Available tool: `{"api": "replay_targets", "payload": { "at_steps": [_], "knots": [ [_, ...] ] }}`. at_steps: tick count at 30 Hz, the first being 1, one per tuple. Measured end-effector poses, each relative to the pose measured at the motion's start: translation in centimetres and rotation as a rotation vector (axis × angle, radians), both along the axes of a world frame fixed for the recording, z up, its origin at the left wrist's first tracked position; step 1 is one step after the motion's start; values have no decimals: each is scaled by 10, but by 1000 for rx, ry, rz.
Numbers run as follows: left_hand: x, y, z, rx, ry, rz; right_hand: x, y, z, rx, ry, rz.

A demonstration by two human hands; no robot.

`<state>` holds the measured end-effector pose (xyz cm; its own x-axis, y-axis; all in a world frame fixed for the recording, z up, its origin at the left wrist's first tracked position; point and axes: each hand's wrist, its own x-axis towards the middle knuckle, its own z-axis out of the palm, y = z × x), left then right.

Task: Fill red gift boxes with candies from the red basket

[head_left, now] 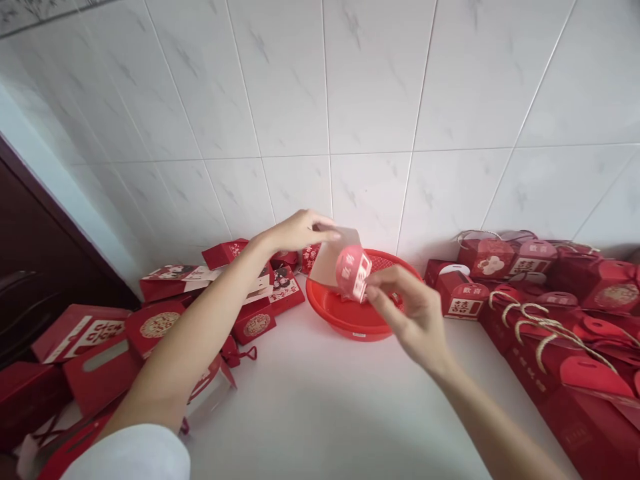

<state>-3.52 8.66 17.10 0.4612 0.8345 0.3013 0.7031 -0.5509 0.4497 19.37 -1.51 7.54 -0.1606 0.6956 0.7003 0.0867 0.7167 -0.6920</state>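
Note:
My left hand point(305, 231) pinches the upper left edge of an unfolded red-and-white paper box point(350, 267), its fingers closed on the pale inner side. The box is tilted above a red plastic basket point(345, 323), with its rounded red flap towards me. My right hand point(410, 307) is at the box's right side, thumb and forefinger pinched together on its printed lower edge. Part of the basket's inside is hidden behind the box and my right hand.
Red gift boxes point(157, 325) lie in a loose pile on the left of the white table point(310, 413). More boxes point(463, 297), some with rope handles, stand in rows on the right. A tiled wall point(370, 193) rises behind the basket.

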Motion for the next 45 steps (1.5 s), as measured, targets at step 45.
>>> {"api": "replay_targets", "payload": {
  "at_steps": [45],
  "knots": [
    [11, -78, -145, -835, 37, -415, 56, -27, -53, -541, -969, 243]
  ]
}}
